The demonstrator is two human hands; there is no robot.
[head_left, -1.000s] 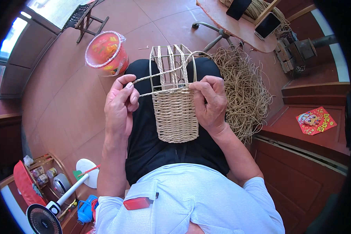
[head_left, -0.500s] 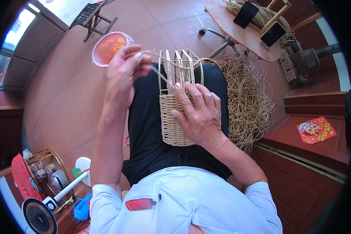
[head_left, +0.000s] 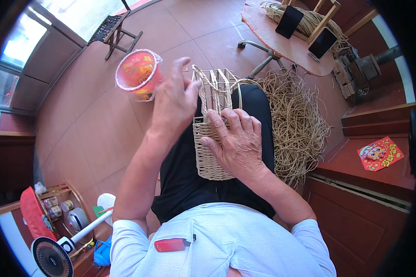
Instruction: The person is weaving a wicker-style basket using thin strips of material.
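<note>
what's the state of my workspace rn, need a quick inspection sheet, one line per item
Surface: lap in black trousers, bearing the basket
Job's things: partly woven basket, near part woven, far part bare bars and strands; heap of loose tan cord on the floor, right of the legs
Clutter: red floral bucket on the left; black phone and white-edged phone at the table
Hands: right hand spread on the weave; left hand by the bars' left side, grip hidden
Cables: nothing seen
Surroundings: tiled floor; folding stool; white-stemmed fan; red paper decoration
</note>
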